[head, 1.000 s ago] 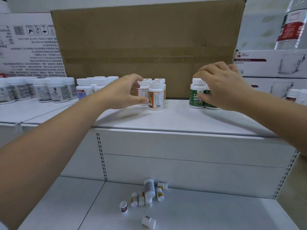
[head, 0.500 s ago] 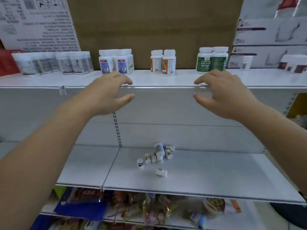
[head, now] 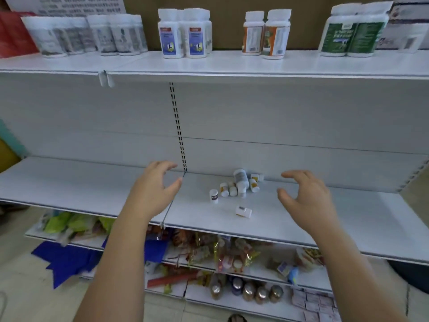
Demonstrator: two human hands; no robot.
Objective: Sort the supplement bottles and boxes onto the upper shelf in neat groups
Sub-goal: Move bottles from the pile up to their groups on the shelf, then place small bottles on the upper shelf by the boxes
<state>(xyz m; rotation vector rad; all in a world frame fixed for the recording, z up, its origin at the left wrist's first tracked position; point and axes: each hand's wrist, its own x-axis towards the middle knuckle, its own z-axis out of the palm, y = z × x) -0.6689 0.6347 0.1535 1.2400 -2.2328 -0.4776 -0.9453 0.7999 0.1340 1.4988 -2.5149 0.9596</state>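
The loose supplement bottles sit in a small cluster at the back of the middle shelf, just right of the slotted upright. One taller bottle lies among them, several small ones huddle against it, and a lone bottle lies on its side nearer the front edge; their labels are too small to read. My left hand hovers to the left of the cluster and my right hand to the right, both apart from the bottles, each with fingers loosely curved and spread and holding nothing. On the upper shelf four groups stand upright: grey-label bottles, blue-label bottles, orange-label bottles and green-label bottles. The grey group is blurred, and how many bottles stand behind each front row cannot be told. White boxes at the far right of that shelf are cut off by the frame edge, as is a red item at the far left. A brown cardboard panel stands behind the middle groups. Below the middle shelf, partly hidden by my forearms, lie crumpled snack packets, a row of brown-capped jars and a blue sheet.
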